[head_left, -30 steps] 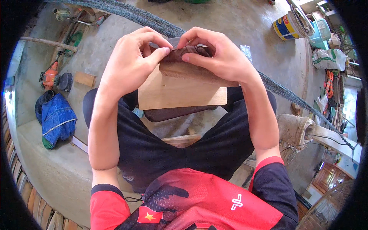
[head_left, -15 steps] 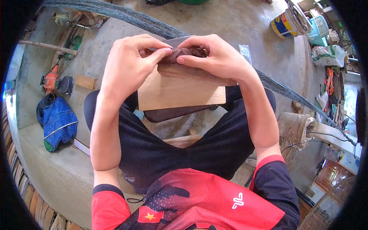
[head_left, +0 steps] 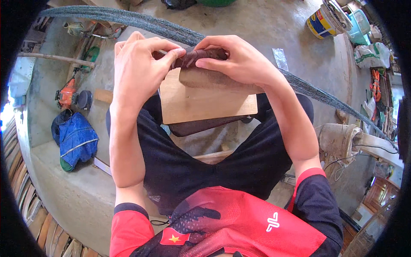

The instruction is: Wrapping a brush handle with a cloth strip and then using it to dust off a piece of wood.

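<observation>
My left hand pinches the left end of a dark brown, crumpled roll of thin material, thumb and index tip together. Curved over the roll's right part is my right hand, its thumb lying along the front and fingers behind. Directly under the roll is a darker wooden block, partly hidden by my hands. It rests on a pale rectangular board, which sits on a dark brown surface between my knees. What lies inside the roll is hidden.
A grey-blue hammock-like mesh strand stretches diagonally beyond my hands. A bucket and white sacks lie at right. At left are an orange motor tool, a blue bundle and a wood offcut.
My left hand has moved slightly left and its back fingers have shifted. My right thumb has slid a little left along the roll. The camera's view has shifted slightly.
</observation>
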The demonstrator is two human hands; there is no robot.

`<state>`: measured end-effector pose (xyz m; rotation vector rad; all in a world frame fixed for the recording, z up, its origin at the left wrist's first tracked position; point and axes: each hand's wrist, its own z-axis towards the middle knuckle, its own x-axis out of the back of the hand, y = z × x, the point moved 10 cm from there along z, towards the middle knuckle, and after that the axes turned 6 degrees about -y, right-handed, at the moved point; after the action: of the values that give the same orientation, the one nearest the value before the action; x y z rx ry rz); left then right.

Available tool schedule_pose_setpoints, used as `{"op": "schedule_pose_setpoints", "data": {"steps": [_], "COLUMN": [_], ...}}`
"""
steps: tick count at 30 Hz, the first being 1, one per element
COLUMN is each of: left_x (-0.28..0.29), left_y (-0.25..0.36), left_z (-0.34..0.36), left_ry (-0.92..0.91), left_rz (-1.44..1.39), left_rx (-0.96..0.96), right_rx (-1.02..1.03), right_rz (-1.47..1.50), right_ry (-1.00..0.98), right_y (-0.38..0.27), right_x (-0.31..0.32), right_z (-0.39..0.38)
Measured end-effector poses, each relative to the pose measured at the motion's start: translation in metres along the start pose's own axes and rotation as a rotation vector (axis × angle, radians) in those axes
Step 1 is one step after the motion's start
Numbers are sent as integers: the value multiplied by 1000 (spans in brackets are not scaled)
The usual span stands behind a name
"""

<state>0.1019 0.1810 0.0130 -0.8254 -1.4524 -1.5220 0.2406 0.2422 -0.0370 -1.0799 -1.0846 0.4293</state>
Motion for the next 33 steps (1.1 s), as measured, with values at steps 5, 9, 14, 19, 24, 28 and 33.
{"op": "schedule_pose_setpoints", "data": {"steps": [5, 9, 14, 19, 24, 28, 33], "left_x": [3, -7, -22, -33, -49, -42, -32], "left_y": [4, -2, 6, 21, 44, 49, 56], "left_z": [0, 0, -2, 1, -6, -4, -9], "left_ry": [35, -26, -112, -148, -309, -227, -161], "left_rz": [-199, -730, -977, -1127, -1276, -1080, -601], "left_rx": [-259, 16, 40, -9, 36, -8, -150], "right_rx": [-114, -63, 54, 111, 177, 197, 106], "right_rz": [311, 550, 555, 655, 590, 626, 472], "right_ry": [-29, 154, 268, 427, 477, 402, 181], "right_y": [3, -1, -11, -7, -22, -28, -27], "right_x": [-1, 21, 39, 59, 62, 58, 43], "right_z": [-1, -3, -4, -9, -14, -16, -17]}}
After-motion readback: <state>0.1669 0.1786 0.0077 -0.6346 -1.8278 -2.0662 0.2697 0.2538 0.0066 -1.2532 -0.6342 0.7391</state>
